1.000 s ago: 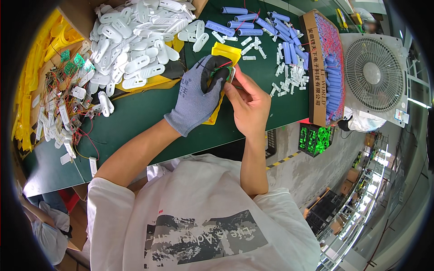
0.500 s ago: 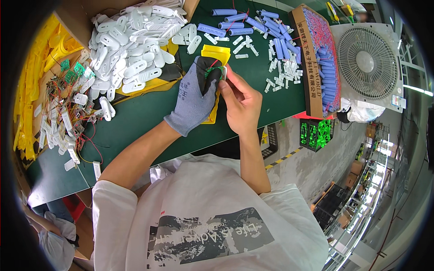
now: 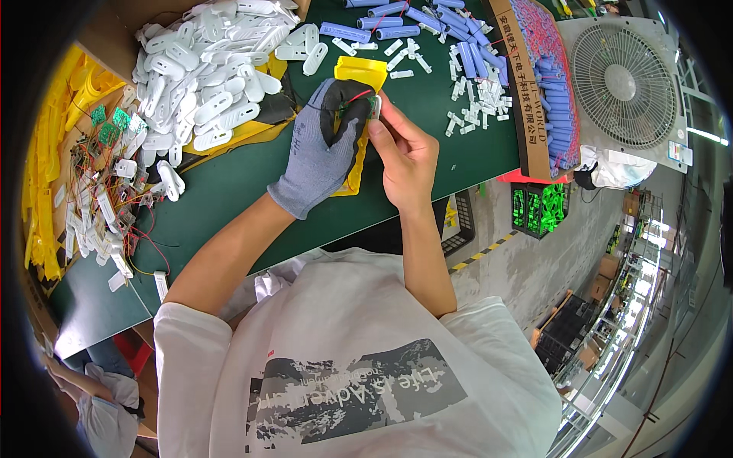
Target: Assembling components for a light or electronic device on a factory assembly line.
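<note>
My left hand, in a grey-blue glove with black palm and fingers, is closed around a small green circuit board with a red wire. Glove fingers cover most of the board. Bare, my right hand pinches a small white plastic piece against the board's right side. Whether the two parts are joined I cannot tell. Both hands are above a yellow plastic tray on the dark green table.
White plastic casings are heaped at left, beside wired parts and yellow pieces. Blue cylindrical cells and white clips lie beyond and right. A cardboard box of cells stands near a fan.
The view has shifted slightly, moving the table upward and leftward in the picture. The glove now covers more of the green board. Both hands keep their hold.
</note>
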Motion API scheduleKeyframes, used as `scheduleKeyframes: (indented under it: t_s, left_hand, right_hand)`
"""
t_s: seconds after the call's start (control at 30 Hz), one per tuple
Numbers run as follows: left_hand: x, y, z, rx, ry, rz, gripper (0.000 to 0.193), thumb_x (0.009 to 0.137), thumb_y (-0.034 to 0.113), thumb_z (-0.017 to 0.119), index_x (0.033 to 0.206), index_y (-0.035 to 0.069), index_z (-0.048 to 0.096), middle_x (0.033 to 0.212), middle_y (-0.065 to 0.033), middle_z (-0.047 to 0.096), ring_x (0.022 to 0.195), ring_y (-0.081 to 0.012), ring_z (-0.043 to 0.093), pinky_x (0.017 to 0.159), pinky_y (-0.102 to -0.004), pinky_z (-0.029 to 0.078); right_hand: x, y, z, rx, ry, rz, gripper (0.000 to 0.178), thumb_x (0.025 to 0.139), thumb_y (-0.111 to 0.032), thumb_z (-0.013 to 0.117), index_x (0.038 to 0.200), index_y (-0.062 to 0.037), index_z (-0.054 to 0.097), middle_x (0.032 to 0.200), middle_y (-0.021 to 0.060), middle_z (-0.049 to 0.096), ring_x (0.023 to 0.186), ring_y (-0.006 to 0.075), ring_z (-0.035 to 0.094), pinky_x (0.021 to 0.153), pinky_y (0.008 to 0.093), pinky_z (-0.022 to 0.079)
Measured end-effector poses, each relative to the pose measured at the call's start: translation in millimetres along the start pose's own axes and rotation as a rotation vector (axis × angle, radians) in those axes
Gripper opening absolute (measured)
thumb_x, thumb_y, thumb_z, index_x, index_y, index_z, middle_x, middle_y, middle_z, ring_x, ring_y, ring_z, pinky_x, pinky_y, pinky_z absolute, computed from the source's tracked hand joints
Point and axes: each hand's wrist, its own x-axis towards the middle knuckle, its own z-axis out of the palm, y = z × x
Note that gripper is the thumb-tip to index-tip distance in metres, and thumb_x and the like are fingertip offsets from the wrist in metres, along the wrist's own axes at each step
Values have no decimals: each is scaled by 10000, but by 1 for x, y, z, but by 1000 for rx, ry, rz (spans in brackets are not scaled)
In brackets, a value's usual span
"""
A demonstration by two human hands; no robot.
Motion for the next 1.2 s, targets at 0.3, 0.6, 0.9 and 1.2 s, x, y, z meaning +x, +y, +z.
scheduleKeyframes:
  t_s: [0.3, 0.6, 0.9, 1.2]
  left_hand:
    - [4, 18, -6, -111, 143, 57, 227, 850, -59, 507, 1070, -34, 555, 1013, -119, 593, 921, -166, 564, 803, -290, 460]
    - [6, 21, 0, -48, 140, 49, 712, 869, -69, 536, 1476, 64, 188, 1310, -150, 464, 1171, -211, 471, 993, -324, 377]
    - [6, 50, 28, -184, 283, -261, 473, 871, 91, 646, 1293, 17, 444, 1180, -89, 553, 996, -159, 554, 851, -291, 464]
    - [-14, 33, -5, -496, 102, -106, 447, 971, 232, 485, 1379, 86, 374, 1287, -106, 512, 1127, -238, 534, 964, -387, 426]
  right_hand:
    - [10, -40, 24, -712, -106, -356, 377, 802, 22, 589, 1176, 66, 564, 1204, 234, 584, 1060, 370, 601, 909, 359, 471]
    - [2, -15, 18, -242, -76, -102, 396, 932, -100, 523, 1311, 11, 493, 1294, 172, 551, 1133, 260, 570, 897, 325, 466]
    - [-22, -14, 2, 287, -47, 85, 400, 955, -195, 516, 1289, 17, 461, 1145, 114, 606, 981, 144, 583, 806, 261, 477]
    - [-22, -18, 2, 163, -104, 103, 305, 977, -257, 482, 1000, 7, 632, 681, 34, 593, 586, 68, 532, 505, 246, 428]
